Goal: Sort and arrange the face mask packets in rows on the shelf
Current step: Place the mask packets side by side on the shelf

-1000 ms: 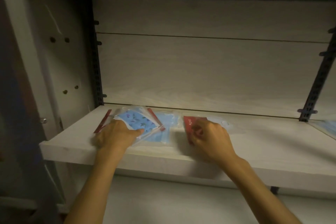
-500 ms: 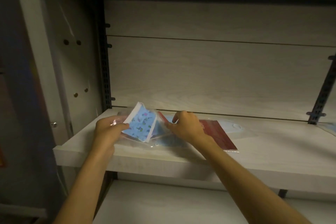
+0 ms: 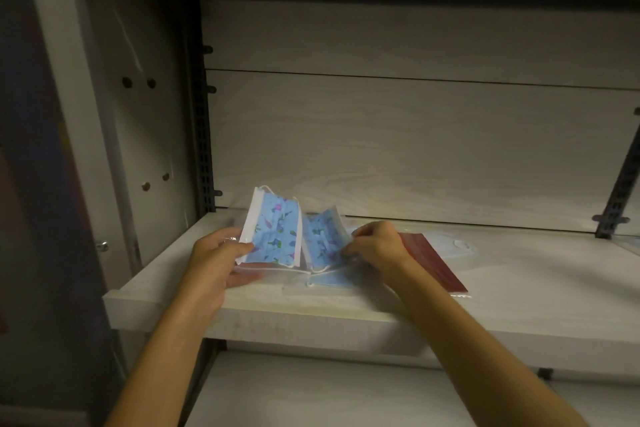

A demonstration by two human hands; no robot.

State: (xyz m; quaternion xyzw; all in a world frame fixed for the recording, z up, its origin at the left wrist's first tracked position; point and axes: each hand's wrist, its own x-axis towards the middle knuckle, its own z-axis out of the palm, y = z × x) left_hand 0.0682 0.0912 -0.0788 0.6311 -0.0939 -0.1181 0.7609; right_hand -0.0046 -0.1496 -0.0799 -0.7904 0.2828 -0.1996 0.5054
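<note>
Face mask packets sit at the left end of a pale wooden shelf [image 3: 485, 291]. The left hand [image 3: 216, 262] pinches one patterned blue packet [image 3: 273, 232] by its lower left corner, raised and tilted, long axis near upright. Just right of it, the right hand [image 3: 375, 246] pinches a second patterned packet [image 3: 323, 239], also lifted on edge. A plain blue packet [image 3: 329, 282] lies flat beneath them. A red-backed packet [image 3: 433, 263] lies flat beyond the right wrist, nearer that hand.

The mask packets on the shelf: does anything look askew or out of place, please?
Yes. Two clear packets of blue patterned masks are tipped up in the left hand and right hand, while the dark red packet lies slanted, so no row is formed.
</note>
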